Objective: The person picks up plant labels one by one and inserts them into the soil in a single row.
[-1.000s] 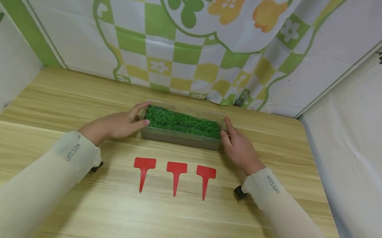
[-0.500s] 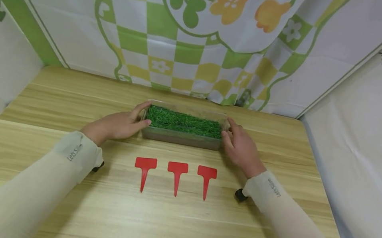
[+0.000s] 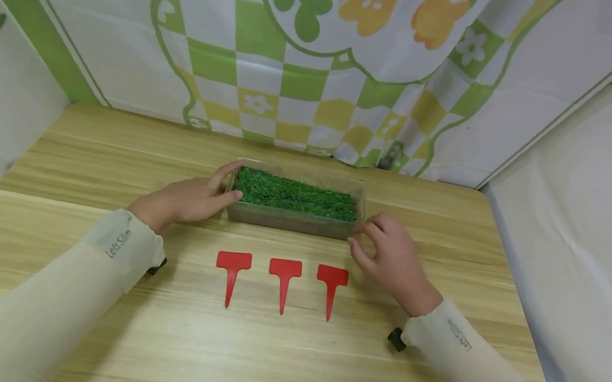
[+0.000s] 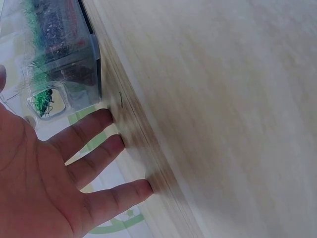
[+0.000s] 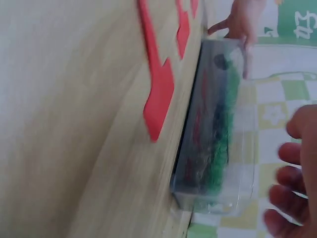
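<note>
A clear plastic box (image 3: 293, 221) filled with green artificial grass (image 3: 296, 195) stands lengthwise near the back of the table. My left hand (image 3: 188, 201) is at its left end, thumb and index finger spread along the rim. In the left wrist view, the other fingers (image 4: 101, 157) of that hand are straight, with their tips at the tabletop. Just off the box's near right corner is my right hand (image 3: 392, 260), fingers loosely bent and holding nothing. Three red T-shaped plant labels lie in a row before the box: left label (image 3: 234, 262), middle label (image 3: 285, 269), right label (image 3: 332, 276).
The wooden table (image 3: 191, 356) ends at a checked, flowered curtain (image 3: 309, 82) just behind the box. White cloth panels (image 3: 588, 209) rise along both sides. A small dark device (image 3: 397, 339) sits under the right wrist.
My right hand has left the right end of the box and moved toward me and slightly right, its fingers bending. The left hand, box and labels have stayed in place.
</note>
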Motion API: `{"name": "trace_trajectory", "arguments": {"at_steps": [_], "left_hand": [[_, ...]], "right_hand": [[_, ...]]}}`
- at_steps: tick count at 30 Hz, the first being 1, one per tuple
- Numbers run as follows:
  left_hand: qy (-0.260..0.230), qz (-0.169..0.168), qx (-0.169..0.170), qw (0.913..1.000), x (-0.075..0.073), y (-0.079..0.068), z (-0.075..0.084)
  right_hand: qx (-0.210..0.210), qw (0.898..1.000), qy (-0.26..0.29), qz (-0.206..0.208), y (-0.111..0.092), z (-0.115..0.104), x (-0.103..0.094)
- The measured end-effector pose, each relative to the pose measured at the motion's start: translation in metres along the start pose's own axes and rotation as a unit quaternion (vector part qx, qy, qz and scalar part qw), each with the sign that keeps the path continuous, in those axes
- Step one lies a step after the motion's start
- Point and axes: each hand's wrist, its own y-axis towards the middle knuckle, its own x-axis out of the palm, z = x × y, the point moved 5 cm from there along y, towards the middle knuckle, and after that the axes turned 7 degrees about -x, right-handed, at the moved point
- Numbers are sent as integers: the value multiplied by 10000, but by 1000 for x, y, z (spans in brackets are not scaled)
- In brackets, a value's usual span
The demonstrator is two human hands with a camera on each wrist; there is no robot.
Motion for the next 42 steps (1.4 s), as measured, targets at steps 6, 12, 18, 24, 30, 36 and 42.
{"name": "trace_trajectory", "arguments": {"at_steps": [6, 12, 18, 24, 30, 36, 42], "left_hand": [[82, 35, 5, 10000, 0, 0, -1], [57, 50, 22, 10000, 0, 0, -2], [11, -12, -32, 10000, 2, -1, -3], [-16, -14, -23, 10000, 2, -1, -3], [-21, -27, -35, 10000, 1, -2, -1], [2, -15, -22, 10000, 1, -1, 1], [70, 24, -5, 10000, 0, 0, 2]], "right_hand": [[-81, 9889, -20, -1481, -9, -17, 14], [95, 9686, -7, -2483, -18, -26, 28], [79, 9585, 132, -2846, -24, -30, 38], [6, 9546, 179, -2974, -26, -36, 44], [-87, 9565, 70, -2914, -24, -40, 42], [-140, 9618, -162, -2728, -21, -40, 41], [-32, 9740, 62, -2263, -15, -41, 31]]}}
